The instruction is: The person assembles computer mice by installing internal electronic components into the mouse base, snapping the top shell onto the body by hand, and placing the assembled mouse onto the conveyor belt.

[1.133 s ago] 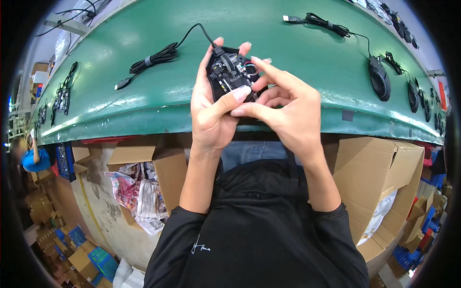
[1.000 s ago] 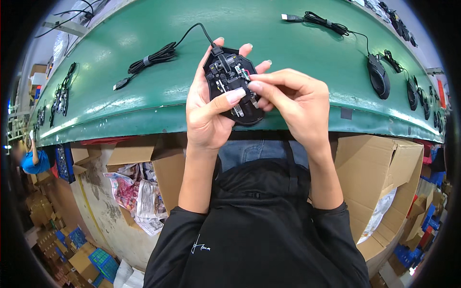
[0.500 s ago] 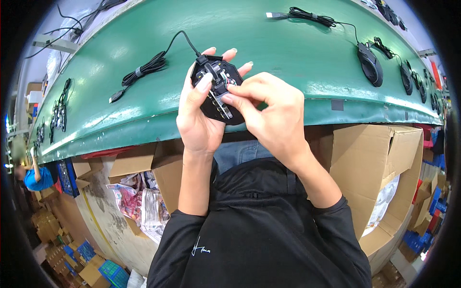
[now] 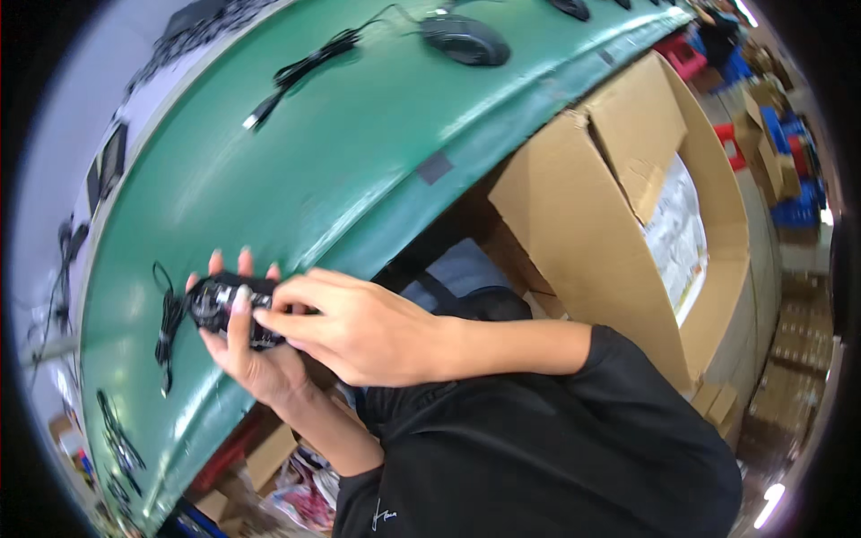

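An opened black computer mouse [image 4: 212,303] with its inner parts bare lies in my left hand [image 4: 260,363], thumb across its top and fingertips showing past the far edge. My right hand [image 4: 359,327] reaches over it, thumb and forefinger pinched together at the mouse's near right side. Whatever is between those fingertips is too small and blurred to make out. A bundled black cable [image 4: 169,323] lies on the green table beside the mouse; its link to the mouse is partly hidden.
A closed black mouse [image 4: 466,40] and its tied cable [image 4: 314,63] lie on the green table [image 4: 296,179]. Other mouse parts with cables [image 4: 117,435] lie at the lower left. An open cardboard box [image 4: 574,206] with plastic stands right, and a paper-filled box [image 4: 278,457] below.
The view has turned, so the table slants and the right-hand box looms larger. Both hands with the opened mouse now appear lower and farther left; the right hand's pinch remains at it.
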Action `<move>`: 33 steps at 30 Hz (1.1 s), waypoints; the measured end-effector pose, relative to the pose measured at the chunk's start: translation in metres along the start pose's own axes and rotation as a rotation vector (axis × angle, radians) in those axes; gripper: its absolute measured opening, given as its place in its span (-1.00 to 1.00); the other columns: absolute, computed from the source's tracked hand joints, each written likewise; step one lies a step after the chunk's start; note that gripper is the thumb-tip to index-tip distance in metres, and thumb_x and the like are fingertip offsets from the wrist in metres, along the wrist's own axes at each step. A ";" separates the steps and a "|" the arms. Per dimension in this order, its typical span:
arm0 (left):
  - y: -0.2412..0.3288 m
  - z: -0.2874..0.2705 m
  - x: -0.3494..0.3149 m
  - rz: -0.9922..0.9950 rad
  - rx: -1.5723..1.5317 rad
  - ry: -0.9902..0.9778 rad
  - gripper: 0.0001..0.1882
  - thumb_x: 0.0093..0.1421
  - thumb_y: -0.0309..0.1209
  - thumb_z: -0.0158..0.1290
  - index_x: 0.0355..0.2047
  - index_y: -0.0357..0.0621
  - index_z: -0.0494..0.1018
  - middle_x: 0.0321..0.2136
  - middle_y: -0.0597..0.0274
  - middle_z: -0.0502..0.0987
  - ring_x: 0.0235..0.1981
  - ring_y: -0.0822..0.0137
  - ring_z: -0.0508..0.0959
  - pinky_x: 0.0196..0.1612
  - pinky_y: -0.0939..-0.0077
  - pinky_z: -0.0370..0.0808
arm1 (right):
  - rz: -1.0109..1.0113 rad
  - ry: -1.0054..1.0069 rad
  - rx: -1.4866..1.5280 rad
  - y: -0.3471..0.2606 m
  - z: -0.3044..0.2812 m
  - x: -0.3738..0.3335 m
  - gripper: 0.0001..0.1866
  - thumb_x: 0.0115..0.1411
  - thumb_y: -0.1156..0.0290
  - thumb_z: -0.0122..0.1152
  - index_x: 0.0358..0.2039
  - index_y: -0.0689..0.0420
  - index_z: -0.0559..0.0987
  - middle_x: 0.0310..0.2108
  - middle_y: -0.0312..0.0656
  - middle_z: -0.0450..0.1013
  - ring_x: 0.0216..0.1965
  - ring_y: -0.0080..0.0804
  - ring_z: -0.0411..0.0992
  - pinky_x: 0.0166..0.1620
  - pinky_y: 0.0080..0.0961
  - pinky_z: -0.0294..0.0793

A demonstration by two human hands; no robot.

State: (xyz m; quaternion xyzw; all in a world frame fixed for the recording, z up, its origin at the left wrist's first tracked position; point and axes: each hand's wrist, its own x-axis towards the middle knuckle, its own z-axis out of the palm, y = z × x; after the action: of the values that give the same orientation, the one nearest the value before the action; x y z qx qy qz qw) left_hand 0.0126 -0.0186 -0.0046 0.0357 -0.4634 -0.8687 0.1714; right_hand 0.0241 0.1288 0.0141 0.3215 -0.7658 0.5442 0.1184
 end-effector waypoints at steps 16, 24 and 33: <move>0.000 -0.007 0.004 -0.069 -0.032 0.013 -0.35 0.17 -0.67 0.01 0.29 -0.21 0.14 0.22 -0.19 0.27 0.25 -0.08 0.34 0.18 0.01 0.47 | 0.665 0.344 1.307 0.038 -0.456 -0.269 -0.39 0.44 0.02 -0.14 0.16 0.38 0.36 0.07 -0.01 0.45 0.05 -0.20 0.45 0.15 -0.22 0.48; 0.004 -0.009 0.001 -0.063 0.016 -0.003 -0.32 0.18 -0.63 0.02 0.32 -0.15 0.12 0.24 -0.15 0.26 0.24 -0.03 0.35 0.18 0.04 0.45 | 0.821 0.591 -0.448 0.076 -0.423 -0.107 -0.49 0.34 0.16 0.05 0.13 0.30 0.42 -0.03 -0.02 0.52 -0.02 -0.17 0.53 0.07 -0.30 0.49; 0.008 -0.010 -0.005 -0.095 -0.087 0.062 -0.23 0.08 -0.63 0.10 0.31 -0.10 0.12 0.13 -0.16 0.34 0.09 -0.04 0.49 -0.03 -0.01 0.62 | 0.953 0.825 -0.440 0.079 -0.350 -0.156 -0.45 0.28 0.07 0.12 0.06 0.29 0.51 -0.09 -0.05 0.55 -0.10 -0.23 0.56 -0.02 -0.34 0.51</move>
State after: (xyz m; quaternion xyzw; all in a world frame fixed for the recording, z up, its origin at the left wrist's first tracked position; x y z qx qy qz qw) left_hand 0.0218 -0.0291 -0.0048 0.0771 -0.4173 -0.8936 0.1458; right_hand 0.0353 0.5203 0.0039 -0.3182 -0.8091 0.4466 0.2113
